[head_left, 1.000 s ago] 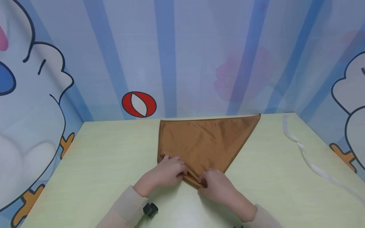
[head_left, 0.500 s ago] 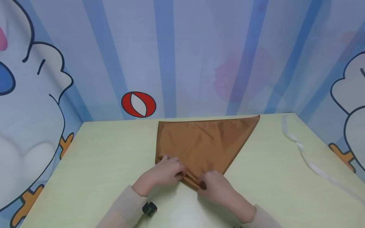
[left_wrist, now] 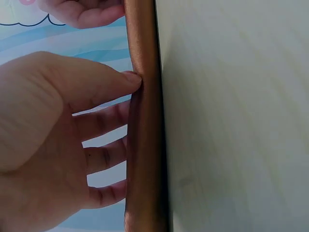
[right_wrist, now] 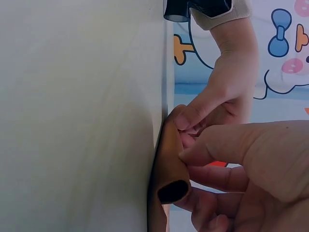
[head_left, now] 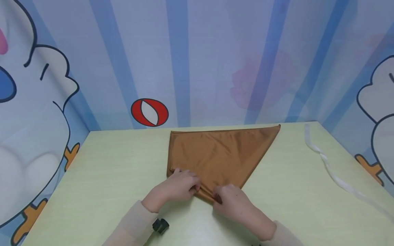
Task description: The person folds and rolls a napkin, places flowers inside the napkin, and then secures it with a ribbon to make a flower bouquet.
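A shiny brown cloth [head_left: 212, 153] lies spread on the table, its far right corner drawn out to a point. Its near edge is turned into a narrow roll [right_wrist: 171, 166], whose hollow end shows in the right wrist view. My left hand [head_left: 181, 184] pinches this roll near the cloth's left corner; in the left wrist view the thumb presses the near side and the fingers reach over the far side, their tips hidden. Beside it, my right hand [head_left: 234, 201] pinches the roll near its right end, thumb in front and fingers behind.
A twisted white ribbon [head_left: 335, 177] runs along the right side of the pale table [head_left: 107, 171]. A black wrist device [head_left: 160, 226] sits at the left sleeve. A printed blue backdrop [head_left: 209, 61] rises behind the table and at both sides.
The cloth and both hands have shifted very slightly left and towards me. The grip of both hands on the rolled edge looks the same.
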Demonstrator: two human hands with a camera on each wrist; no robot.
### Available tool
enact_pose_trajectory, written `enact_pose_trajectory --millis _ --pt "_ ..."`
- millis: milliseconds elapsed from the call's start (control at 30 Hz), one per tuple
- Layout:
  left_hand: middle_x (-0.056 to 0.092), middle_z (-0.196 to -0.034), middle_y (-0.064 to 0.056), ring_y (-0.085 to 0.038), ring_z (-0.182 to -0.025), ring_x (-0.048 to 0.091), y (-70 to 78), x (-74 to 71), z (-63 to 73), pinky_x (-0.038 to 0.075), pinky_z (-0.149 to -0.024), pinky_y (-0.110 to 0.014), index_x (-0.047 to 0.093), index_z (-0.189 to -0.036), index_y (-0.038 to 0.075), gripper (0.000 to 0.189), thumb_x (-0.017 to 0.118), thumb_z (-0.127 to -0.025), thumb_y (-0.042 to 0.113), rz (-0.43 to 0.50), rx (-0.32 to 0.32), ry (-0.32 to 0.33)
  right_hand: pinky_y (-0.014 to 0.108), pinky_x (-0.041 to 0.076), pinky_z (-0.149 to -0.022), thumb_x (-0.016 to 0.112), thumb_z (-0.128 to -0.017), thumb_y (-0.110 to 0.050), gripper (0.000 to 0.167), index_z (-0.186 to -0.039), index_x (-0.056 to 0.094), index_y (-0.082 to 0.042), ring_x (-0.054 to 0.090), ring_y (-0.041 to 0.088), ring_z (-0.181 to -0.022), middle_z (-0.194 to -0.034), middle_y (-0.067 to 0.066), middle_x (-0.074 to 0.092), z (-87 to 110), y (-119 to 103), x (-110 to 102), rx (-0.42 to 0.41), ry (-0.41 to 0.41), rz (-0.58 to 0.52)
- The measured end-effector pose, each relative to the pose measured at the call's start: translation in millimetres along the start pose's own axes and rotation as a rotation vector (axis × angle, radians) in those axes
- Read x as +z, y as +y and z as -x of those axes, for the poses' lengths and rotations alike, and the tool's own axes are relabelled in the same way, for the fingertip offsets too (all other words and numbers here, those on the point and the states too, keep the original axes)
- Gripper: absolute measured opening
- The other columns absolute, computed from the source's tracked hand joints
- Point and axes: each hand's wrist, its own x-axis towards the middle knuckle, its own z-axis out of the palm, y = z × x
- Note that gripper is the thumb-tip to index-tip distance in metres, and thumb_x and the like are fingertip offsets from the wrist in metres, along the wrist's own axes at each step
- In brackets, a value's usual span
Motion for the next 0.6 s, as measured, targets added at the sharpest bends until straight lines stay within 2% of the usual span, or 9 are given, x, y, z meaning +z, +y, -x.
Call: enact_pose_trajectory --millis 267,600 --pt "0.054 -0.089 0.006 -0.015 -0.092 0.048 1.1 -1.2 -0.4 0.036 -0.08 -0.043 0.067 -0.086 0.015 0.008 0.068 -0.083 0.008 -0.035 0.013 0.005 0.024 0.038 -0.051 0.067 -0.076 -0.003 0.006 -0.081 0.069 -0.005 0.045 0.008 -0.055 -0.066 -0.003 0.06 -1.5 2.9 0.1 0.021 0.012 0.041" --pt "0.064 -0.091 0.006 -0.016 -0.093 0.053 1.7 0.4 -2.9 0.038 -0.087 -0.051 0.07 -0.088 0.014 0.005 0.067 -0.086 0.011 -0.059 0.005 0.003 0.033 0.046 -0.061 0.069 -0.074 -0.003 0.005 -0.078 0.069 -0.006 0.055 0.016 -0.07 -0.075 0.0 0.058 -0.8 2.2 0.4 0.019 0.058 0.081"
